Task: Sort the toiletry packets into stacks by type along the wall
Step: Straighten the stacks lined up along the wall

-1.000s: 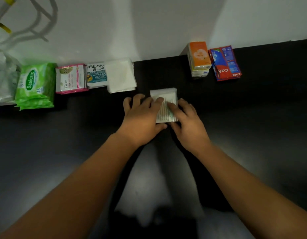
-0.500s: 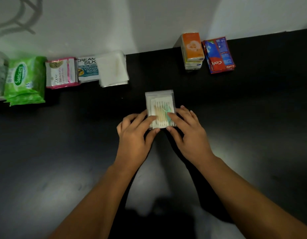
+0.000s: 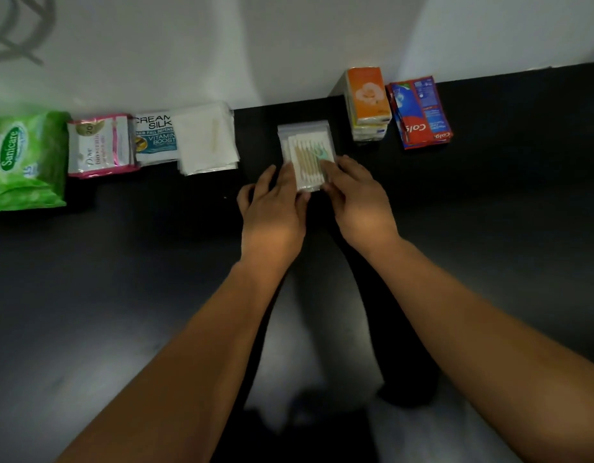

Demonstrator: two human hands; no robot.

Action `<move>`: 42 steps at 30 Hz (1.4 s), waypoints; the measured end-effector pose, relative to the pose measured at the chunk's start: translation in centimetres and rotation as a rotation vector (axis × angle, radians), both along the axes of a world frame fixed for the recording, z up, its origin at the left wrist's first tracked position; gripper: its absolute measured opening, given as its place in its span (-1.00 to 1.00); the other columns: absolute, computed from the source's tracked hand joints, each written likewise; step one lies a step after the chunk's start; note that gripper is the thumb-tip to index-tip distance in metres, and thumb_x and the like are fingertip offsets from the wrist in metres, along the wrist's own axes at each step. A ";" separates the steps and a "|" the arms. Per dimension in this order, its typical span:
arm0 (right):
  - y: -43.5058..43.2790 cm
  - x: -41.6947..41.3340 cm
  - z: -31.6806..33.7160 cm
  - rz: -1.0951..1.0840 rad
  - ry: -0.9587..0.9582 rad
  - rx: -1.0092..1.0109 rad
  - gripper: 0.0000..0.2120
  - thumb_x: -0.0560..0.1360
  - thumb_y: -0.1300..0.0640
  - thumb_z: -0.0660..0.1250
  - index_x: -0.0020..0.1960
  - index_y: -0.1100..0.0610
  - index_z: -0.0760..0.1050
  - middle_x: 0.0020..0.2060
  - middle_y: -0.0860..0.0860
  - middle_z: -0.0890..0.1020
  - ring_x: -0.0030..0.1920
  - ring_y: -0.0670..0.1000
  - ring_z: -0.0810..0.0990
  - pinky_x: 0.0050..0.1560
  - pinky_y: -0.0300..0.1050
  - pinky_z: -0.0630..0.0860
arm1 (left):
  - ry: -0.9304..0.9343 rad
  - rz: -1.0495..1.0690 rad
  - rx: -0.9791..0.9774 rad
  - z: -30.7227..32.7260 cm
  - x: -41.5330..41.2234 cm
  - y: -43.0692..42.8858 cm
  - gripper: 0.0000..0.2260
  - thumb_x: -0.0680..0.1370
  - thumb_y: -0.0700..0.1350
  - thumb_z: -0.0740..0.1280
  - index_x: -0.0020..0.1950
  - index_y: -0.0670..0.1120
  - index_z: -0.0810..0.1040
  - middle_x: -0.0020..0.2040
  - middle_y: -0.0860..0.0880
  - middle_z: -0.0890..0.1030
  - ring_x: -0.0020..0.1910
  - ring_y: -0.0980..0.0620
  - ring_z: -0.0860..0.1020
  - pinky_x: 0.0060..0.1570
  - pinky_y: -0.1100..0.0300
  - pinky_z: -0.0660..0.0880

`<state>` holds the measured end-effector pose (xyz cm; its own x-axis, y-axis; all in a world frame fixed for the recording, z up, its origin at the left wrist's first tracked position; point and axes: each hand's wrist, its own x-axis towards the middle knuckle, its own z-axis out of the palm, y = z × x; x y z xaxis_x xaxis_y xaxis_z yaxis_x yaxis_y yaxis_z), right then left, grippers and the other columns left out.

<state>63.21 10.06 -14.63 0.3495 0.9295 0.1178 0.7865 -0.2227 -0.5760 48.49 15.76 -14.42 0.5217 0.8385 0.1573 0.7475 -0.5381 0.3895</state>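
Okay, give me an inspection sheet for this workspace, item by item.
Surface: glossy black table.
Job's things: along the wall, left to right, wipes, Dove sachets, Cream Silk sachets, white packets, tissue packs, Colgate sachets; swab packets lie nearer, short of the wall.
Clutter: nothing seen.
Fingers: left hand and right hand rest on the swab packets, one each side.
Cables: nothing seen.
Surroundings: white wall; unclear grey looped shape upper left.
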 end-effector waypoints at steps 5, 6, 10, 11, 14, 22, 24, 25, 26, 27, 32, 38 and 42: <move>2.8 0.5 0.7 -0.016 -0.041 -0.111 -0.57 0.67 0.09 0.14 0.53 0.07 0.29 0.52 0.13 0.30 0.52 0.16 0.24 0.45 0.10 0.31 | -0.031 0.079 -0.003 0.2 1.8 2.2 -0.59 0.67 -0.04 0.19 0.51 -0.12 0.38 0.45 -0.09 0.49 0.52 -0.06 0.29 0.38 -0.03 0.16; 3.1 0.4 0.7 -0.029 -0.054 -0.122 -0.57 0.67 0.08 0.12 0.54 0.06 0.27 0.53 0.12 0.28 0.52 0.16 0.23 0.46 0.08 0.29 | -0.037 0.085 -0.003 0.1 2.1 2.6 -0.59 0.67 -0.04 0.20 0.51 -0.12 0.39 0.45 -0.08 0.49 0.52 -0.07 0.29 0.39 -0.04 0.16; 4.1 0.0 0.8 -0.103 -0.017 -0.131 -0.56 0.68 0.09 0.10 0.55 0.05 0.24 0.55 0.10 0.24 0.54 0.15 0.18 0.48 0.03 0.22 | -0.037 0.053 0.003 -0.2 2.8 4.1 -0.58 0.68 -0.03 0.16 0.52 -0.12 0.37 0.48 -0.05 0.45 0.55 -0.11 0.26 0.48 -0.07 0.13; 4.3 0.0 0.9 -0.113 -0.004 -0.117 -0.56 0.68 0.10 0.10 0.55 0.07 0.24 0.55 0.10 0.23 0.54 0.15 0.18 0.49 0.04 0.22 | -0.038 0.044 0.002 -0.1 3.0 4.3 -0.57 0.68 -0.02 0.16 0.53 -0.12 0.36 0.49 -0.05 0.44 0.55 -0.11 0.25 0.50 -0.06 0.11; 4.9 0.0 0.7 -0.137 0.024 -0.058 -0.56 0.66 0.16 0.13 0.53 0.12 0.27 0.55 0.13 0.24 0.53 0.17 0.22 0.50 0.06 0.25 | -0.040 0.038 0.005 0.0 3.2 4.6 -0.57 0.69 0.01 0.14 0.54 -0.11 0.34 0.50 -0.04 0.43 0.56 -0.10 0.23 0.52 -0.05 0.07; 6.3 0.3 -0.4 -0.151 0.032 -0.023 -0.55 0.64 0.17 0.11 0.52 0.13 0.29 0.53 0.11 0.28 0.52 0.14 0.25 0.49 0.08 0.28 | 0.063 0.038 0.030 -0.6 3.5 4.9 -0.52 0.69 0.03 0.06 0.60 -0.05 0.20 0.58 0.05 0.29 0.60 -0.05 0.13 0.53 -0.09 0.02; 6.2 0.4 -0.3 -0.149 0.019 -0.032 -0.54 0.64 0.18 0.12 0.53 0.12 0.27 0.55 0.10 0.24 0.53 0.14 0.23 0.50 0.08 0.27 | 0.055 0.038 0.028 -0.8 3.5 4.9 -0.52 0.69 0.02 0.06 0.61 -0.05 0.18 0.58 0.05 0.29 0.60 -0.04 0.13 0.54 -0.09 0.02; 6.1 0.4 -0.2 -0.148 0.019 -0.034 -0.53 0.64 0.19 0.13 0.54 0.11 0.26 0.56 0.11 0.22 0.54 0.14 0.21 0.51 0.06 0.25 | 0.041 0.036 0.023 -0.8 3.5 4.9 -0.51 0.68 0.01 0.08 0.61 -0.05 0.17 0.58 0.04 0.29 0.59 -0.05 0.14 0.54 -0.09 0.02; 5.8 0.4 0.0 -0.144 0.027 -0.030 -0.53 0.64 0.20 0.14 0.55 0.11 0.24 0.57 0.11 0.20 0.55 0.14 0.20 0.52 0.04 0.23 | 0.010 0.034 0.017 -0.7 3.4 4.9 -0.50 0.67 -0.01 0.10 0.62 -0.04 0.16 0.58 0.02 0.30 0.59 -0.06 0.16 0.54 -0.09 0.03; 5.6 0.3 0.3 -0.138 0.044 -0.016 -0.52 0.64 0.21 0.15 0.55 0.10 0.23 0.57 0.12 0.18 0.55 0.14 0.18 0.52 -0.01 0.21 | -0.041 0.031 0.006 -0.5 3.4 4.8 -0.49 0.66 -0.04 0.13 0.62 -0.05 0.16 0.57 -0.01 0.31 0.58 -0.08 0.19 0.54 -0.09 0.06; 2.1 -1.0 1.4 -0.203 0.137 0.025 -0.47 0.63 0.23 0.18 0.57 0.10 0.17 0.59 0.04 0.15 0.56 0.01 0.17 0.39 -0.41 0.03 | -0.407 0.036 -0.088 0.8 1.0 1.2 -0.53 0.61 -0.27 0.22 0.53 -0.11 0.35 0.42 -0.12 0.48 0.40 -0.04 0.41 0.39 0.34 0.26; -0.9 -6.8 1.2 -0.178 0.143 0.379 -0.63 0.55 0.30 0.29 0.35 0.30 0.49 0.32 0.16 0.56 0.36 0.05 0.51 0.41 -0.21 0.36 | -0.673 0.320 0.152 0.8 -4.3 0.2 -0.69 0.52 -0.29 0.32 0.27 -0.18 0.56 0.22 -0.12 0.57 0.25 -0.07 0.49 0.32 0.21 0.40; 1.8 -10.6 2.3 -0.026 0.497 0.226 -0.55 0.61 0.19 0.26 0.49 0.20 0.35 0.45 0.05 0.43 0.46 -0.09 0.36 0.48 -0.19 0.28 | -0.762 0.535 0.038 0.6 -7.2 3.5 -0.66 0.57 -0.17 0.29 0.35 -0.17 0.50 0.30 -0.12 0.52 0.31 -0.03 0.50 0.37 0.18 0.40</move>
<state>52.63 11.88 -12.30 0.4369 0.8902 0.1287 0.4034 -0.0660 -0.9126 41.24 19.27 -13.82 -0.1879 0.9249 0.3306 0.4490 -0.2185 0.8664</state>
